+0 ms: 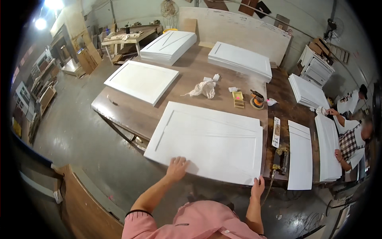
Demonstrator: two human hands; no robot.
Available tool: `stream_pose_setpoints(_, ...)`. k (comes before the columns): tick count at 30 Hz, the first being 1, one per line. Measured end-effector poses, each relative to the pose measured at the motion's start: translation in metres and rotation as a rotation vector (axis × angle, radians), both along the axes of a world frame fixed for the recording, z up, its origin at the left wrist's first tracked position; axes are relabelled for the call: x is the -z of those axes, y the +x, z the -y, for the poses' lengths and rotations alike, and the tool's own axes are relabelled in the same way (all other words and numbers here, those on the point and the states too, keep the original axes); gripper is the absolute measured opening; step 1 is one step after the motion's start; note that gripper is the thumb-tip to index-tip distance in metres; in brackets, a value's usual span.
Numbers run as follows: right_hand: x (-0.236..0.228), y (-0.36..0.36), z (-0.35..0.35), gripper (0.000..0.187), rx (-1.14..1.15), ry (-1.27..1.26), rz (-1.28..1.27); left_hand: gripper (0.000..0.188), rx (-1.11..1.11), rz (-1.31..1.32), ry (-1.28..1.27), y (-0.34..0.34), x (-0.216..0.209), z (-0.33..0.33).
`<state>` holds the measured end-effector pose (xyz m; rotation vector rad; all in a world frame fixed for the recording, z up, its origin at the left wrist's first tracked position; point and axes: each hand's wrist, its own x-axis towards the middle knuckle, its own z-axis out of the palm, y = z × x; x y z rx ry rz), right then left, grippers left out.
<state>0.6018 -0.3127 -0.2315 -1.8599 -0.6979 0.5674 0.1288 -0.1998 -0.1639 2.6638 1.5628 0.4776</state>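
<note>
A large white cabinet door (207, 139) with a recessed middle lies on the brown worktable (131, 105) in front of me, its near edge jutting past the tabletop. My left hand (177, 169) is closed over that near edge, with bent knuckles on top; the thumb is hidden. At the near right corner, my right hand (258, 186) grips the door between thumb and fingers. Beyond the door are an orange-and-black sander (257, 100), a yellow sanding block (238, 99) and a crumpled cream cloth (203, 90).
Another white door (141, 81) lies at the table's left. Stacked doors (169, 44) and more stacked doors (239, 59) stand at the back. On the right, a co-worker (352, 139) handles white panels (327, 145). A hose (269, 190) hangs near my right hand.
</note>
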Motion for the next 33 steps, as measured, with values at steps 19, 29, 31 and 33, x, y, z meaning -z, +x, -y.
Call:
stream_pose_setpoints(19,-0.091,0.033,-0.153,0.041,-0.080,0.784,-0.373,0.099,-0.564,1.457,0.580,-0.138,-0.121,-0.174)
stream_pose_setpoints(29,-0.144,0.032,-0.133,0.051,0.037,0.109,0.002,0.080,-0.756,1.009,-0.392,-0.133,-0.043,-0.170)
stream_pose_setpoints(31,-0.106,0.047,-0.125,0.054,-0.008,0.020,0.062,0.076,-0.773,0.876,-0.415,-0.124,-0.025,-0.165)
stream_pose_setpoints(33,-0.093,0.040,-0.131,0.055,-0.090,-0.052,-0.056,0.063,-0.799,0.739,-0.409,-0.147,0.006,-0.163)
